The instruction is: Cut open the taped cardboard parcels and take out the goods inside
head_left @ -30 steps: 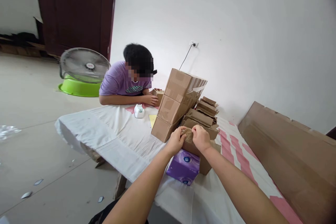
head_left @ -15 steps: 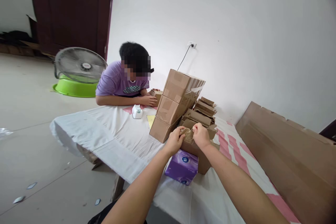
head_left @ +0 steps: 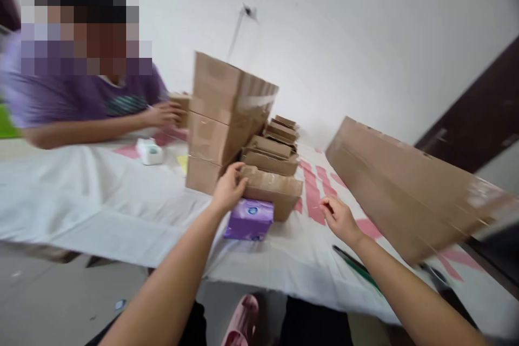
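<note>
Cardboard box point(head_left: 271, 190) is lying flat on the white cloth of the table point(head_left: 101, 200), its long axis running left to right across the view, one short end pointing toward the left hand and the other toward the pink stripes point(head_left: 314, 194) on the cloth. The left hand point(head_left: 229, 189) is resting on the box's near left corner with its fingers curled over the top edge, not closed around it. The right hand point(head_left: 338, 216) is hovering clear of the box, to its right, fingers loosely spread and holding nothing. A purple tissue pack point(head_left: 249, 219) is sitting just in front of the box, touching its near face and lying between the two forearms. Behind the box, more flat boxes point(head_left: 273, 146) are lying in a row toward the wall, and a tall stack of taped cartons point(head_left: 221, 119) is standing just to their left. A long carton point(head_left: 401, 189) is lying at an angle on the right. Across the table, a person in a purple shirt point(head_left: 81, 97) is leaning on the cloth near a small white object point(head_left: 149, 151).
</note>
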`<state>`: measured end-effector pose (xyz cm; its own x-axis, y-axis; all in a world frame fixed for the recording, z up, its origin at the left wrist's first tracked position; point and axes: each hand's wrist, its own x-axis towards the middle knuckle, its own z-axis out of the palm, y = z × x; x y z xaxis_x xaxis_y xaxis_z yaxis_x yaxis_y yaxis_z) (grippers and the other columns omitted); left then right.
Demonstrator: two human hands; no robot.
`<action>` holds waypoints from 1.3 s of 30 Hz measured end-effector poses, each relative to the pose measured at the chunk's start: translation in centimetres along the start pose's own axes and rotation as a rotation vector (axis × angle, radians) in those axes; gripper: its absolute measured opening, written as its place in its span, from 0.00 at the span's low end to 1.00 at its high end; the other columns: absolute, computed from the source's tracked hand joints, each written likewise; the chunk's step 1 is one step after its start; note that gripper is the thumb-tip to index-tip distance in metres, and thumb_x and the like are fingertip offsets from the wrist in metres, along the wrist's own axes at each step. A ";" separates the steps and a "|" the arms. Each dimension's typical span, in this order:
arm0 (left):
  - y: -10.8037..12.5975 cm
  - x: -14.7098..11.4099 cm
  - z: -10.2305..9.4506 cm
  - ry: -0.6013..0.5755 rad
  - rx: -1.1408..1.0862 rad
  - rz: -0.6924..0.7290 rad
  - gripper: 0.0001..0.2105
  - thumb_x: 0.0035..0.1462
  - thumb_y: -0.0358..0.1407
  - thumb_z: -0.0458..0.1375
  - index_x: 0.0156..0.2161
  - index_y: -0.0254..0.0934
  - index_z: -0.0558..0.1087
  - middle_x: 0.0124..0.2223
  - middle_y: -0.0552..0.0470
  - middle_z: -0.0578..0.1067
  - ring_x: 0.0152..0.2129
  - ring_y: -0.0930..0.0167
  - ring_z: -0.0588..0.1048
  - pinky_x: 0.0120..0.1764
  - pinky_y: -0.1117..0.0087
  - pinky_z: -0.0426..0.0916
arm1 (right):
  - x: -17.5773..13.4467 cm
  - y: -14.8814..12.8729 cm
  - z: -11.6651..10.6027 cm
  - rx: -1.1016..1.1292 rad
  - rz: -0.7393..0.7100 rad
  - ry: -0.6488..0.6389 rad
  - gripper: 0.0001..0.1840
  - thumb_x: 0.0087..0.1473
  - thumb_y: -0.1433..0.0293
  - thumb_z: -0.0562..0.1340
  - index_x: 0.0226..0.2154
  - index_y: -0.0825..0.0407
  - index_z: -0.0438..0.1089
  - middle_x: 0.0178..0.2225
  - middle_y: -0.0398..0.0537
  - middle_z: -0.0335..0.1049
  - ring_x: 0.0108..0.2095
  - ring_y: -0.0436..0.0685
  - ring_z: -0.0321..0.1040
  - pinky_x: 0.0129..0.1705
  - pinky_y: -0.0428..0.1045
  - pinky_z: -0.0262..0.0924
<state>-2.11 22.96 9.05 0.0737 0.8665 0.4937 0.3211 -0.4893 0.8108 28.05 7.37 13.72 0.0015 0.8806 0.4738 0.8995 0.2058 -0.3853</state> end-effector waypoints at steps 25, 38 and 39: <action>-0.2 0.1 1.9 0.132 -0.113 -0.105 0.18 0.52 0.33 0.57 0.49 0.38 0.65 0.37 0.50 0.78 0.36 0.66 0.77 0.43 0.63 0.70 | -10.3 1.9 -1.4 -0.228 -0.110 -0.294 0.11 0.59 0.73 0.54 0.40 0.48 0.71 0.38 0.49 0.71 0.39 0.57 0.69 0.40 0.54 0.67; -1.1 0.6 2.3 0.074 -0.331 -0.105 0.15 0.50 0.29 0.57 0.45 0.38 0.68 0.33 0.53 0.80 0.31 0.68 0.78 0.37 0.70 0.69 | 12.3 -9.8 8.7 -0.373 -0.744 -0.003 0.09 0.59 0.74 0.58 0.42 0.52 0.71 0.43 0.51 0.73 0.44 0.59 0.65 0.47 0.55 0.60; -1.1 0.7 2.2 0.067 -0.338 -0.105 0.15 0.50 0.28 0.57 0.45 0.38 0.68 0.33 0.53 0.80 0.31 0.68 0.78 0.37 0.70 0.69 | 13.1 -10.0 9.3 -0.394 -0.757 -0.008 0.09 0.59 0.74 0.58 0.42 0.52 0.71 0.44 0.52 0.73 0.45 0.59 0.64 0.47 0.55 0.59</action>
<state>-0.29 24.28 7.82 -0.0087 0.9107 0.4129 -0.0080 -0.4130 0.9107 15.02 20.80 16.44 -0.6633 0.5687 0.4864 0.7430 0.5778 0.3376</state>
